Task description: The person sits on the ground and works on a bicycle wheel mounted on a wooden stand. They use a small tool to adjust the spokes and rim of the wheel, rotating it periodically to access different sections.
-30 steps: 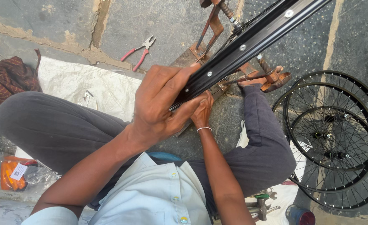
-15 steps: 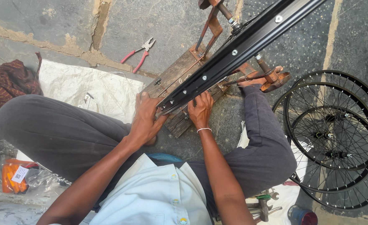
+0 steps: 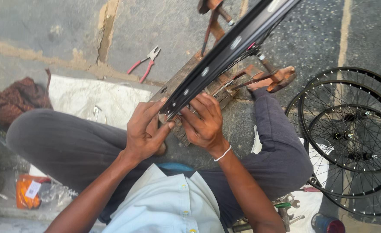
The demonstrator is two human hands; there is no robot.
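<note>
Black metal fills the centre: a long black wheel rim with oval holes (image 3: 229, 49) slants up from our hands and is cut off at the top edge. Our left hand (image 3: 146, 129) pinches its lower end between thumb and fingers; our right hand (image 3: 204, 121) curls against it, its grip hidden. Beyond lie red-handled pliers (image 3: 145, 64) and stacked black spoked wheels (image 3: 350, 138), partly cropped.

Grey stone floor (image 3: 164, 26) with red-handled pliers (image 3: 144, 64) at far centre, a white cloth sheet (image 3: 91, 97) to the left, and black spoked bicycle wheels (image 3: 350, 138) stacked at right.
</note>
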